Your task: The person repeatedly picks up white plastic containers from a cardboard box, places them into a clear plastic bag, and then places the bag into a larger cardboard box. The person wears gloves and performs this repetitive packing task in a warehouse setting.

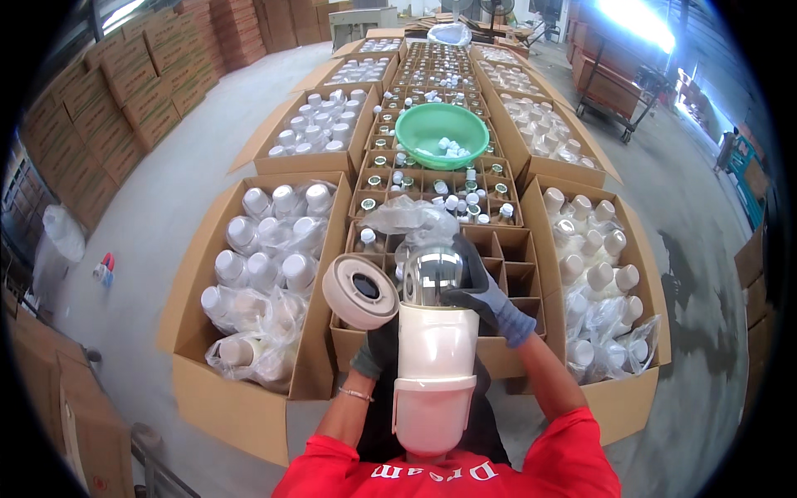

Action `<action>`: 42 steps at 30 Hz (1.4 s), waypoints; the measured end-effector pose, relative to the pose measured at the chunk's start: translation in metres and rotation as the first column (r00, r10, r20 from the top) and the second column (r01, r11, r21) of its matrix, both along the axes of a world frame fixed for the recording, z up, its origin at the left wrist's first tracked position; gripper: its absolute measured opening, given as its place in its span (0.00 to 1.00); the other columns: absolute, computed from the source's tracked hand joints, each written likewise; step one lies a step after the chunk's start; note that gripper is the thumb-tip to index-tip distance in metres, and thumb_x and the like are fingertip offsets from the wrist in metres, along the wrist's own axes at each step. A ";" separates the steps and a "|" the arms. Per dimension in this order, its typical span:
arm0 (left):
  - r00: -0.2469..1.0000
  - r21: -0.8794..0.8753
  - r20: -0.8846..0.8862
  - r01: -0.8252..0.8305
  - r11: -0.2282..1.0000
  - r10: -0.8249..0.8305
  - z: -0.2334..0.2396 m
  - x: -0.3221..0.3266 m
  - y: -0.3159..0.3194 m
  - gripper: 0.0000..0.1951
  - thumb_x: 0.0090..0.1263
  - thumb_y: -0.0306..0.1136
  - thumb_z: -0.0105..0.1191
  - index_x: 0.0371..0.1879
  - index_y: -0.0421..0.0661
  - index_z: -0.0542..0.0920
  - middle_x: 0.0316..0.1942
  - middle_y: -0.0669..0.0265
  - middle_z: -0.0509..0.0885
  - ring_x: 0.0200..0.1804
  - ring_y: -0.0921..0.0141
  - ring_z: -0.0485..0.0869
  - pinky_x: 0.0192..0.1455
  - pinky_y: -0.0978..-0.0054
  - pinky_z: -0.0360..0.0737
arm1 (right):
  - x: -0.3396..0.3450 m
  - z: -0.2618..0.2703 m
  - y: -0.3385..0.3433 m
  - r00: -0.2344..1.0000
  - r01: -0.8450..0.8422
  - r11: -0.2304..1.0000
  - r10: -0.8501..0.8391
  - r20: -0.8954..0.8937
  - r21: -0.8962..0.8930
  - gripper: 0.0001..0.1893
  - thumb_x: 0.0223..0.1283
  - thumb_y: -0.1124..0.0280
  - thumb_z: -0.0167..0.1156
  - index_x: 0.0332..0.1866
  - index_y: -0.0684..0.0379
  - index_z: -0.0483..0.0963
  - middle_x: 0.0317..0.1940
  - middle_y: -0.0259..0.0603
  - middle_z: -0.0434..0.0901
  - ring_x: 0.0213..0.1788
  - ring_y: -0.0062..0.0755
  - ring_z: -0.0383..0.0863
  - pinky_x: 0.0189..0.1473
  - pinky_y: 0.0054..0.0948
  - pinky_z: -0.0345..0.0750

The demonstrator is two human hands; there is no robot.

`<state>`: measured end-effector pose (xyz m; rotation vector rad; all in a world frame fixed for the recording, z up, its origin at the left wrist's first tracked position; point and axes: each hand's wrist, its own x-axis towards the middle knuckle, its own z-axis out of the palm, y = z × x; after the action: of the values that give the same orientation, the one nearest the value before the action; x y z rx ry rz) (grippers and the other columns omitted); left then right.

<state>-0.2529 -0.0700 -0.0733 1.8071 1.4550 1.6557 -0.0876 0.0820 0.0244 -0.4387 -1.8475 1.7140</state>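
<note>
In front of my chest stands a white plastic flask casing (pixel 438 342), with a silvered glass liner (pixel 433 277) at its open end. My right hand (pixel 489 295), in a grey and black glove, is closed around the liner's side. My left hand (pixel 377 352), gloved too, is mostly hidden behind the casing and a round cream flask base part (pixel 361 291) with a dark centre, which it seems to hold; its fingers are not visible. A crumpled clear plastic bag (pixel 414 218) lies at the liner's far end, over a divided carton (pixel 520 271).
Open cartons of bagged white cups or casings stand at left (pixel 264 267) and right (pixel 598 274). Ahead, a green plastic basin (pixel 442 134) with small white pieces rests on divided cartons of glass liners. Stacked boxes (pixel 137 87) line the left; a loaded cart (pixel 610 84) stands back right.
</note>
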 end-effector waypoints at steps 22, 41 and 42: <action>0.804 -0.056 0.537 -0.270 0.961 0.257 0.016 -0.078 0.019 0.24 0.60 0.17 0.55 0.58 0.40 0.73 0.55 0.53 0.76 0.58 0.57 0.76 0.57 0.66 0.77 | -0.002 0.020 0.000 0.939 -0.273 0.946 0.302 0.167 -0.174 0.12 0.60 0.64 0.64 0.42 0.62 0.76 0.37 0.28 0.76 0.42 0.17 0.74 0.49 0.23 0.74; 0.945 -0.074 0.311 -0.082 0.994 0.101 0.051 -0.069 0.030 0.26 0.59 0.27 0.65 0.57 0.37 0.72 0.51 0.63 0.79 0.50 0.72 0.79 0.54 0.72 0.79 | -0.010 -0.023 -0.009 0.962 0.255 0.965 -0.259 -0.079 -0.067 0.14 0.65 0.65 0.58 0.51 0.62 0.73 0.44 0.35 0.78 0.46 0.20 0.75 0.50 0.26 0.75; 0.945 -0.160 0.325 0.096 0.982 -0.039 0.071 -0.061 0.030 0.30 0.57 0.31 0.66 0.59 0.38 0.72 0.53 0.62 0.78 0.52 0.71 0.79 0.57 0.71 0.77 | -0.004 -0.025 -0.008 0.954 0.247 0.955 -0.269 -0.130 -0.165 0.15 0.67 0.64 0.57 0.53 0.61 0.72 0.46 0.35 0.77 0.49 0.20 0.74 0.52 0.26 0.74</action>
<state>-0.3139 -0.0401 -0.0019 1.4007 1.3310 1.6393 -0.0918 0.0742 -0.0010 -0.5675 -1.4906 1.6591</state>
